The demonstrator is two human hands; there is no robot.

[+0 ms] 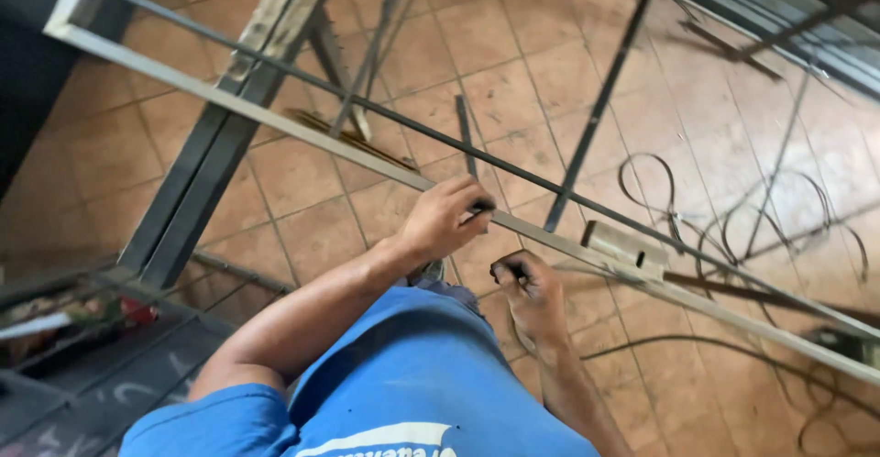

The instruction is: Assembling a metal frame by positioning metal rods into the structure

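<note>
Gripping the pale metal frame rail (385, 165) from above, the left hand (446, 219) curls its fingers (472, 202) over it, while the right hand (530, 294) sits just below, fingers closed on a small dark object (510, 272).

Left hand (446, 219) gripping metal frame bar (302, 132); right hand (527, 289) fisted below.

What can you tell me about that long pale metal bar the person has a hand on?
The pale metal bar is a long, straight, flat-sided length, light grey and dull. It runs diagonally from upper left to lower right above the tiled floor. The left hand grips it midway; a small block-shaped fitting sits on it further right.
</note>
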